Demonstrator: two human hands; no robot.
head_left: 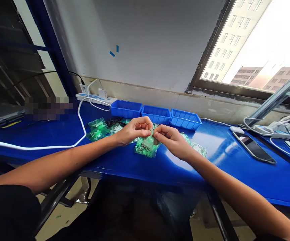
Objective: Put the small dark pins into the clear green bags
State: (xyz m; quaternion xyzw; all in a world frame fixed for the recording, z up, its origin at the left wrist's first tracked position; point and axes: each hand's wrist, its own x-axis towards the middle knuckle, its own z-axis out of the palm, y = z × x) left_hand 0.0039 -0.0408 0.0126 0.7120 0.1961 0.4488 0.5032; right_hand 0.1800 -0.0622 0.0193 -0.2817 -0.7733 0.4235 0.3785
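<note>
A small clear-green plastic bag point(146, 147) with thin metal pieces inside is between my hands, near the middle of the blue table point(125, 164). At its upper edge, my left hand point(135, 130) pinches the plastic with thumb and fingers. Opposite it, my right hand point(172, 140) has its thumb and forefinger pressed together on the bag's right upper corner. Whether a loose piece is also between the fingertips is too small to tell. Another green bag point(97, 129) lies left of my left hand, and one more green bag point(199, 149) is partly behind my right wrist.
Three blue bins stand along the wall: a left bin point(126, 108), a middle bin point(156, 114) and a right bin point(186, 119). Dark small parts point(113, 121) lie before them. A white cable point(79, 117) runs from a power strip point(96, 99). A phone point(254, 147) lies at right.
</note>
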